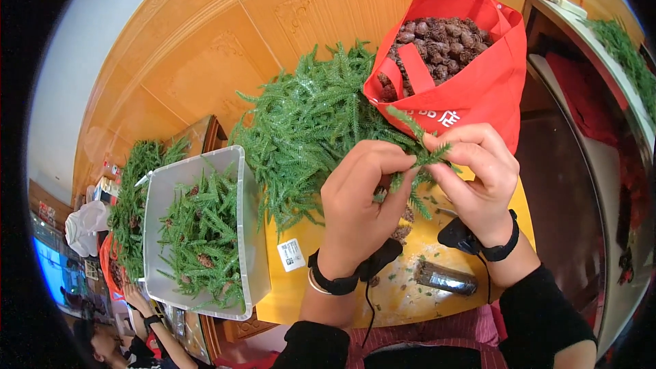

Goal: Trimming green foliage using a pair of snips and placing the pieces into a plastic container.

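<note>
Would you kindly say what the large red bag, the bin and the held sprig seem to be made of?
Red bag: probably matte non-woven fabric, judging by its soft folds.
Bin: likely smooth plastic, given its cloudy, translucent walls.
Sprig: perhaps matte plastic, given its even green colour; real conifer remains possible.

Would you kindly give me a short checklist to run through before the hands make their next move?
1. Grip: ok; left hand and right hand both pinch the green sprig.
2. Sprig's middle fully attached: cannot tell; the hands partly cover it.
3. Cone supply: ok; the red bag holds many pine cones.
4. More greenery close by: ok; a green pile lies beyond the left hand.
5. Work surface tidy: not ok; green scraps litter the yellow table near the dark bundle.
</note>
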Demonstrator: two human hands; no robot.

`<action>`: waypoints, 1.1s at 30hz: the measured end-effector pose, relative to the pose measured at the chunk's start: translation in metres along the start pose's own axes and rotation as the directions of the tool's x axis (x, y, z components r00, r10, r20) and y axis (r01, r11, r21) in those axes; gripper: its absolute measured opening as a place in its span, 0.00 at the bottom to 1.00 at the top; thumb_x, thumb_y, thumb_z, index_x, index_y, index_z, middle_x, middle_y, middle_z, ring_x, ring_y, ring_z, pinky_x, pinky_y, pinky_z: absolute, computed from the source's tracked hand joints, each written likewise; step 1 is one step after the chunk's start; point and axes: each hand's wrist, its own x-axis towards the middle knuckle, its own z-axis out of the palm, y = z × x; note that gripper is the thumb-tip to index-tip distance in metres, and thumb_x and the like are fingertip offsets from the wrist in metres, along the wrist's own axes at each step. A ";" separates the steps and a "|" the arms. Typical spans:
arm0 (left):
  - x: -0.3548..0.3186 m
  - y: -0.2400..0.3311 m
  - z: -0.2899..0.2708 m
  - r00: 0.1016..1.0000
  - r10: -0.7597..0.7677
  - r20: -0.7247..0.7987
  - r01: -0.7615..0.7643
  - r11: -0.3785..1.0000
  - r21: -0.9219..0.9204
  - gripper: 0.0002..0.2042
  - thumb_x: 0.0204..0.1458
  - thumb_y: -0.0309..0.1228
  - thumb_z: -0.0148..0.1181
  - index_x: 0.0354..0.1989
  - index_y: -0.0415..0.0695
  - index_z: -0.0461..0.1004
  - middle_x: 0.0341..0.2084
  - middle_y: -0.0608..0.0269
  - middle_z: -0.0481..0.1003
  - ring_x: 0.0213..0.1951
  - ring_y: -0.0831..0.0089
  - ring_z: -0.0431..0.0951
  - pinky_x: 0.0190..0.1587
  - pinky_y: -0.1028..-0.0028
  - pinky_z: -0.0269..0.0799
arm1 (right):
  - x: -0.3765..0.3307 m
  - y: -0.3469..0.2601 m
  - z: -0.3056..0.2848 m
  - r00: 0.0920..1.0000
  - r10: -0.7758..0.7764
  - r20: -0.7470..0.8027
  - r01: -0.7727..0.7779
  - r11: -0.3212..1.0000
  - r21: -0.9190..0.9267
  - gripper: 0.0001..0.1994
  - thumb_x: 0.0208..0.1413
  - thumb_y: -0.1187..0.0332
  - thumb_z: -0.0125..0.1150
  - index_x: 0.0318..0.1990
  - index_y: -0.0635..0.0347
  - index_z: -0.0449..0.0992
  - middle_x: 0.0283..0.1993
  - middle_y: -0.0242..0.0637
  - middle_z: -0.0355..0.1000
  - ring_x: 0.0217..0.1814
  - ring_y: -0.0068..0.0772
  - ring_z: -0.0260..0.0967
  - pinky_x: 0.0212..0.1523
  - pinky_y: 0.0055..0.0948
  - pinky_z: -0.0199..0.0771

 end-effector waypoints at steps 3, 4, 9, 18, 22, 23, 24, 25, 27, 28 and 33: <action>0.000 0.002 -0.001 0.996 0.093 -0.003 -0.092 0.993 0.079 0.10 0.36 0.14 0.63 0.27 0.38 0.71 0.26 0.58 0.74 0.30 0.69 0.74 0.32 0.76 0.70 | 0.000 -0.003 -0.003 0.999 0.016 0.027 -0.016 1.000 -0.006 0.10 0.35 0.83 0.64 0.29 0.68 0.75 0.30 0.40 0.71 0.31 0.33 0.72 0.29 0.25 0.73; 0.001 0.003 -0.001 0.996 0.095 -0.003 -0.094 0.992 0.079 0.10 0.36 0.14 0.63 0.27 0.38 0.71 0.26 0.58 0.74 0.30 0.69 0.74 0.32 0.76 0.70 | 0.001 -0.006 -0.005 0.995 0.082 0.055 -0.083 0.996 0.016 0.09 0.36 0.84 0.63 0.28 0.67 0.74 0.30 0.40 0.70 0.32 0.31 0.71 0.33 0.24 0.72; 0.000 -0.003 0.000 0.975 0.223 0.017 -0.222 0.957 0.189 0.12 0.34 0.14 0.64 0.28 0.39 0.72 0.27 0.57 0.74 0.29 0.66 0.75 0.31 0.74 0.71 | 0.001 -0.006 -0.005 0.965 0.240 0.105 -0.254 0.957 0.142 0.07 0.37 0.84 0.62 0.27 0.67 0.74 0.32 0.38 0.69 0.34 0.28 0.70 0.38 0.23 0.72; 0.003 -0.009 -0.001 0.954 0.290 0.081 -0.301 0.928 0.221 0.13 0.33 0.14 0.63 0.29 0.40 0.72 0.27 0.58 0.74 0.29 0.65 0.75 0.32 0.74 0.71 | 0.002 0.004 -0.010 0.891 0.382 0.244 -0.447 0.832 0.329 0.05 0.41 0.81 0.60 0.26 0.67 0.70 0.36 0.35 0.63 0.40 0.27 0.67 0.42 0.27 0.71; 0.002 -0.008 0.000 0.966 0.240 0.095 -0.253 0.955 0.155 0.12 0.33 0.13 0.63 0.28 0.40 0.72 0.26 0.58 0.74 0.29 0.65 0.75 0.31 0.74 0.71 | 0.010 0.010 -0.023 0.818 0.334 0.468 -0.492 0.829 0.267 0.05 0.41 0.77 0.62 0.25 0.65 0.71 0.36 0.34 0.65 0.42 0.29 0.65 0.46 0.28 0.65; 0.004 -0.007 0.001 0.981 0.166 0.103 -0.176 0.980 0.090 0.11 0.36 0.14 0.62 0.28 0.39 0.72 0.26 0.59 0.74 0.29 0.68 0.75 0.31 0.75 0.71 | 0.010 0.010 -0.025 0.778 0.334 0.533 -0.533 0.799 0.277 0.06 0.40 0.75 0.64 0.25 0.64 0.71 0.36 0.33 0.66 0.44 0.30 0.64 0.49 0.30 0.62; 0.004 -0.006 0.001 0.989 0.091 0.115 -0.095 0.995 0.029 0.09 0.38 0.14 0.61 0.28 0.38 0.71 0.25 0.60 0.73 0.29 0.71 0.75 0.31 0.77 0.70 | 0.011 0.010 -0.027 0.778 0.335 0.532 -0.534 0.799 0.277 0.06 0.40 0.75 0.64 0.25 0.64 0.71 0.36 0.33 0.66 0.44 0.30 0.64 0.49 0.30 0.62; 0.002 -0.008 0.002 0.989 0.091 0.116 -0.095 0.995 0.027 0.09 0.38 0.14 0.61 0.28 0.38 0.71 0.25 0.60 0.73 0.29 0.71 0.75 0.31 0.77 0.70 | 0.011 0.008 -0.028 0.773 0.353 0.527 -0.528 0.818 0.226 0.06 0.40 0.75 0.63 0.25 0.64 0.72 0.36 0.33 0.66 0.44 0.30 0.64 0.49 0.29 0.62; -0.004 -0.013 0.003 0.891 -0.401 0.214 0.447 0.859 -0.249 0.04 0.47 0.19 0.58 0.30 0.38 0.70 0.26 0.64 0.73 0.24 0.80 0.73 0.25 0.82 0.67 | 0.012 0.006 -0.030 0.767 0.371 0.523 -0.523 0.834 0.175 0.06 0.39 0.76 0.63 0.25 0.64 0.72 0.36 0.33 0.67 0.43 0.30 0.65 0.48 0.29 0.63; -0.004 -0.013 0.004 0.890 -0.403 0.214 0.448 0.859 -0.248 0.04 0.47 0.19 0.58 0.30 0.38 0.70 0.26 0.64 0.73 0.24 0.80 0.73 0.25 0.82 0.67 | 0.012 0.005 -0.030 0.788 0.355 0.503 -0.452 0.888 0.082 0.06 0.38 0.76 0.62 0.26 0.64 0.71 0.35 0.34 0.67 0.42 0.31 0.65 0.47 0.28 0.63; -0.001 -0.010 0.002 0.775 -0.556 0.301 0.632 0.671 -0.388 0.03 0.48 0.21 0.57 0.30 0.37 0.69 0.23 0.64 0.73 0.24 0.81 0.73 0.26 0.84 0.67 | 0.010 -0.002 -0.025 0.818 0.322 0.477 -0.328 0.942 -0.073 0.08 0.35 0.78 0.59 0.27 0.64 0.69 0.34 0.36 0.67 0.40 0.35 0.66 0.44 0.28 0.64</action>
